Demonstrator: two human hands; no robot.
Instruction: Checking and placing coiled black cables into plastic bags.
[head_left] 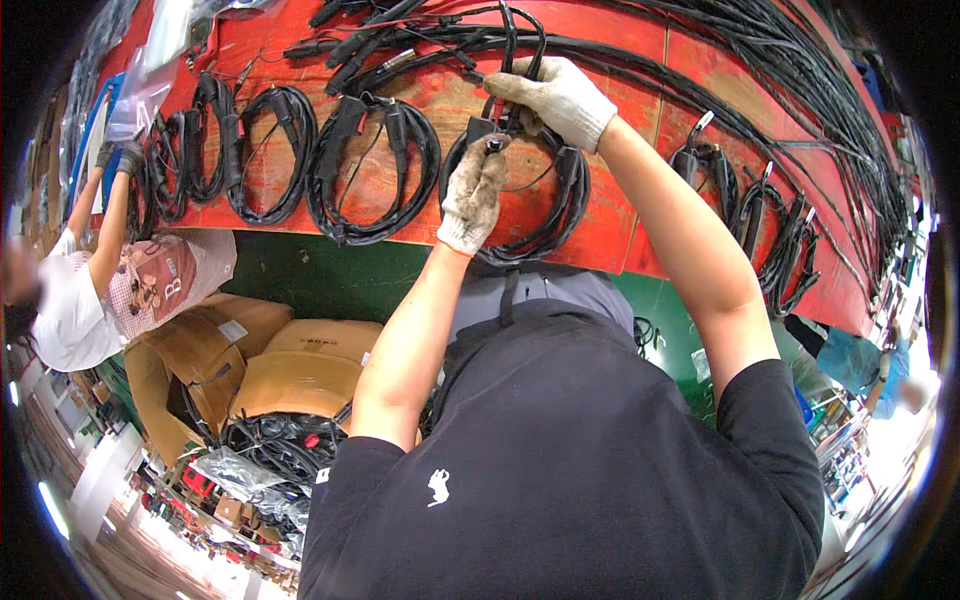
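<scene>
Both my hands wear soiled white work gloves. My left hand (472, 198) is closed at the near side of a coil of black cable (570, 215), its fingers round a small black piece with a round end (494, 146). What that piece belongs to is partly hidden by the glove. Just beyond it, my right hand (560, 100) pinches a doubled black cable (510, 45) that stands up from the coil. A bit of red shows between the two hands. The coil lies on a worn red table (620, 215), partly over its near edge.
More black cable coils (375, 215) with clamps line the table's near edge on both sides. Loose black cables (800, 90) sweep across the far right. Cardboard boxes (310, 370) and a heap of cables (270, 440) sit below left. Another person (80, 290) works at far left.
</scene>
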